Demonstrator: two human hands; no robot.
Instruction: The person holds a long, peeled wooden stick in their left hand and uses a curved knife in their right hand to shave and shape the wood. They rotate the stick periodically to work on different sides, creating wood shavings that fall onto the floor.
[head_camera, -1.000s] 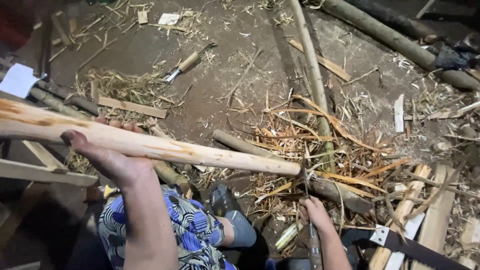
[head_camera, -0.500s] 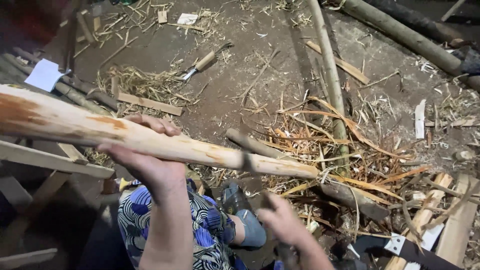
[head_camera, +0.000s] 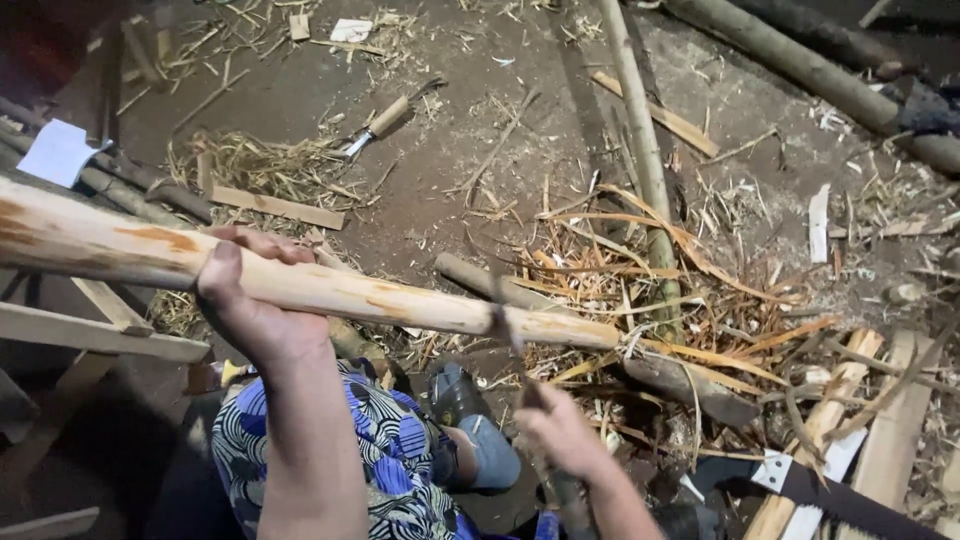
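Above the dirt floor (head_camera: 440, 180) full of wood shavings (head_camera: 640, 270), the left hand (head_camera: 250, 300) wraps its fingers tight around a long peeled wooden pole (head_camera: 400, 300). The pole slants across the view, thick end at the left and thin end near the middle. The right hand (head_camera: 560, 430) is closed around a knife (head_camera: 515, 350), whose blade touches the pole near its thin end. A handsaw (head_camera: 840, 495) lies on the floor at the lower right, and a small tool with a wooden handle (head_camera: 380, 125) lies farther away.

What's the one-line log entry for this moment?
left hand: grips peeled pole | right hand: holds blade tool against pole near its tip | ground: shavings, saw
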